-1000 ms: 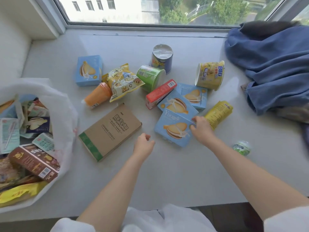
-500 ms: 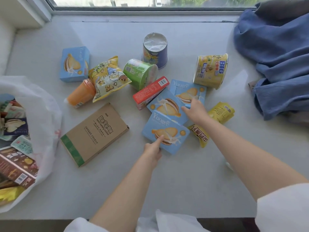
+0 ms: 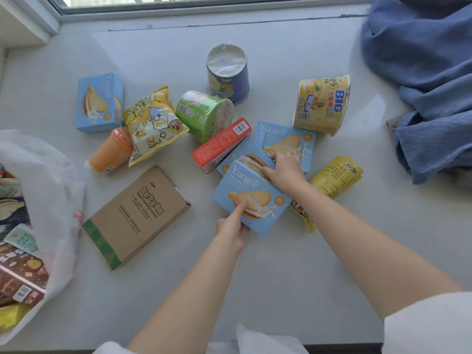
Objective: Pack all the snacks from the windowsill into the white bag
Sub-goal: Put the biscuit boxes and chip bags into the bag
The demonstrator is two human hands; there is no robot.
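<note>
left hand (image 3: 233,226) has the nearest blue yuogee biscuit box (image 3: 251,198) by its near edge, index finger stretched flat across the printed biscuit, the other fingers curled under the rim, so that's a grip. the box tips up off the windowsill (image 3: 281,277) at that side. right hand (image 3: 286,171) comes over the far end of the same box, fingers bent down onto its top edge and reaching onto the second blue box (image 3: 244,159) just behind; it's clamping the edge. a third blue box (image 3: 283,139) lies flat beyond the knuckles. under the right forearm, a yellow snack pouch (image 3: 337,176) on its side and another yellow packet (image 3: 304,217) partly hidden. to the left, touching the stack, a red box (image 3: 221,145), then a green cup (image 3: 204,114) tipped over, a blue-sided cup (image 3: 228,74) upright, a yellow "big" tub (image 3: 321,104) on its side. further left: cartoon popcorn bag (image 3: 153,126) lying over an orange cup (image 3: 111,152), a lone fourth blue box (image 3: 100,102), a brown cardboard box (image 3: 136,217). white bag (image 3: 60,200) sits at the far left edge, mouth open, packets inside. blue cloth (image 3: 421,80) heaped at right.
</note>
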